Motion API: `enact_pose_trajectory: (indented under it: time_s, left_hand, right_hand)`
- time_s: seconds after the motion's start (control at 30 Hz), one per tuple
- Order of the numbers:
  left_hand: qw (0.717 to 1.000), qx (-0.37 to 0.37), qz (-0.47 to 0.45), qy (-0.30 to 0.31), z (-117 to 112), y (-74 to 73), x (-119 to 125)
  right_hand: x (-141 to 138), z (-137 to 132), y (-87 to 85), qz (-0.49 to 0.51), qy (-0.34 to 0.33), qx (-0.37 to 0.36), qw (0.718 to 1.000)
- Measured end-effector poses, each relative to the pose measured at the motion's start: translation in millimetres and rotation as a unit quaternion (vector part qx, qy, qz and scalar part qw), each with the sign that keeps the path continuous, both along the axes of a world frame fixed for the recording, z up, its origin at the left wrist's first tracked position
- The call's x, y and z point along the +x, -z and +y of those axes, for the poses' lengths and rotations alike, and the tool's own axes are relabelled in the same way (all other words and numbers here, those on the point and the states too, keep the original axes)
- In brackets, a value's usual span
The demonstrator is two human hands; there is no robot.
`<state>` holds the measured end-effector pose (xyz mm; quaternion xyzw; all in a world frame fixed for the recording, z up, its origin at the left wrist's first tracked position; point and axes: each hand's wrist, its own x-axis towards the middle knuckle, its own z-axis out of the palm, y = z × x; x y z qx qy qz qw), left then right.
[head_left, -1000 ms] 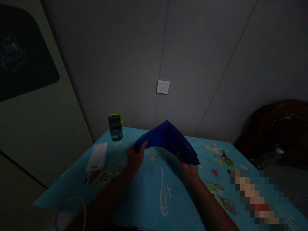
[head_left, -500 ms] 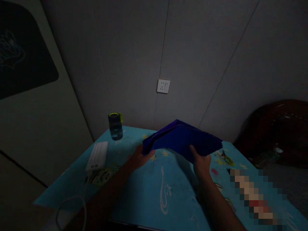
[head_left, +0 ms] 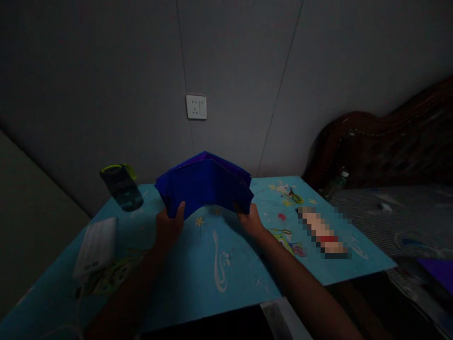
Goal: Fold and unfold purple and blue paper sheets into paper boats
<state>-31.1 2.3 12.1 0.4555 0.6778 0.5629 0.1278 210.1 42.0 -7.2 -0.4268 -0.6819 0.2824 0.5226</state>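
Note:
A stack of blue paper sheets (head_left: pixel 198 186), with purple showing between its layers, is held up above the far part of the table. It bends at a ridge in the middle, and both sides slope down. My left hand (head_left: pixel 170 225) grips the lower left edge, thumb on the near face and the other fingers hidden behind. At the lower right edge, my right hand (head_left: pixel 252 220) is closed on the same stack, its fingers partly covered by the sheets.
On the blue patterned table (head_left: pixel 191 293) stand a dark bottle (head_left: pixel 123 189) and a white power bank (head_left: pixel 96 246) with a cable, both at left. A pixelated object (head_left: pixel 323 233) lies at right. Behind are a wall socket (head_left: pixel 196 107) and a dark headboard (head_left: pixel 382 146).
The view has turned right, bringing more of the bed into sight. The blue stack has levelled out and now bends more evenly, with both hands still on it.

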Motion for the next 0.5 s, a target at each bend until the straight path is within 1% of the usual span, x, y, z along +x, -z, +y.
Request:
enact_pose_trajectory:
  time_s: [0.13,0.17,0.23,0.3,0.4,0.47,0.5]
  left_hand:
    - [0.995,0.001,0.097,-0.019,-3.3,11.0,9.8]
    - [0.992,0.008,0.125,-0.011,-3.5,13.1,11.0]
    - [0.985,0.017,0.171,0.031,-3.6,16.1,12.0]
    - [0.978,0.015,0.198,0.07,-3.5,17.8,11.7]
    - [0.976,-0.007,0.197,0.091,-2.0,19.5,9.3]
    - [0.982,-0.025,0.173,0.068,0.6,19.9,6.6]
    - [0.988,-0.028,0.149,0.04,2.3,19.3,5.2]
  right_hand:
    - [-4.9,-11.0,1.8,-0.081,0.055,0.056,0.994]
    - [-7.7,-14.9,1.4,-0.095,0.061,0.062,0.992]
    - [-14.7,-22.4,1.2,-0.126,0.066,0.067,0.988]
    - [-21.2,-27.9,2.7,-0.16,0.065,0.07,0.982]
    - [-25.2,-30.0,6.1,-0.188,0.053,0.079,0.978]
    - [-22.6,-27.0,5.2,-0.161,0.038,0.075,0.983]
    - [-19.9,-24.3,3.0,-0.126,0.034,0.064,0.989]
